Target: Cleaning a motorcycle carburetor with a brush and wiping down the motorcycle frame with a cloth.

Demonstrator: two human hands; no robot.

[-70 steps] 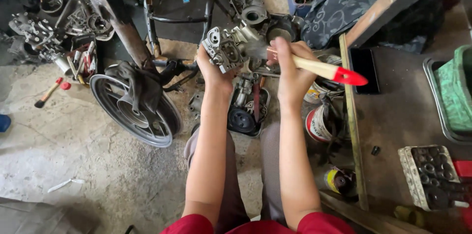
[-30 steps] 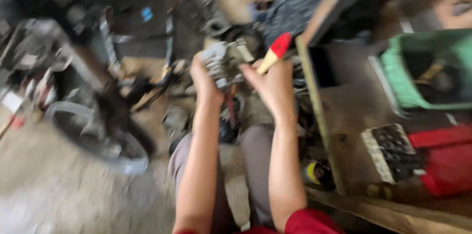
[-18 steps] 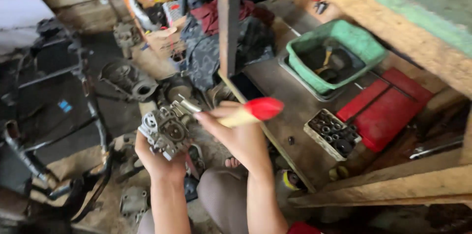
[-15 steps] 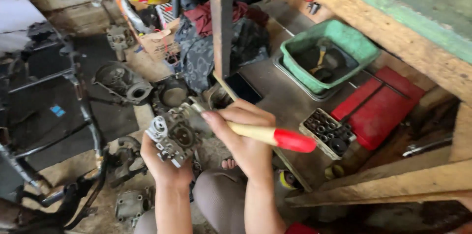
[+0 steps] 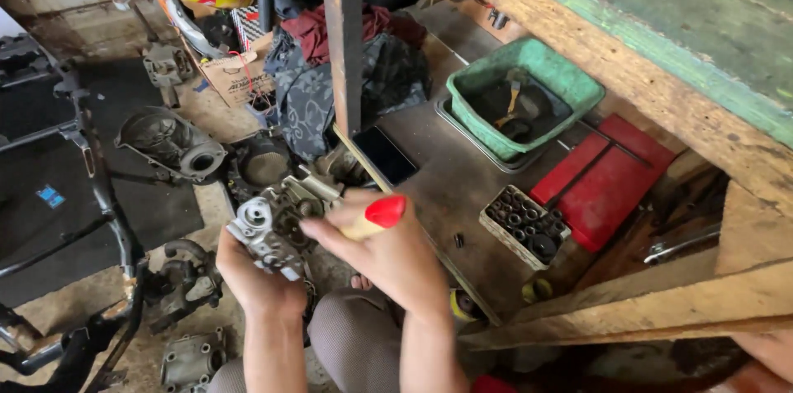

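My left hand [image 5: 252, 281] grips a small grey metal engine part [image 5: 277, 224] from below, holding it up over my knees. My right hand [image 5: 392, 257] is closed around a screwdriver with a pale wooden grip and a red end cap [image 5: 382, 213]; its handle points up toward me and its shaft, hidden behind the fingers, goes into the metal part. Both hands work close together just left of a low wooden shelf.
The low shelf [image 5: 462, 187] carries a black phone [image 5: 385, 155], a green basin [image 5: 522, 96] in a tray, a red case [image 5: 603, 182] and a socket tray [image 5: 524, 226]. Engine casings [image 5: 173, 141], a black frame [image 5: 91, 187] and rags [image 5: 347, 71] lie on the floor. A workbench edge [image 5: 628, 38] overhangs.
The view swung right from the wheel and floor to the shelf. The screwdriver handle turned from pointing right and sideways to pointing up at me, with both hands still on the part.
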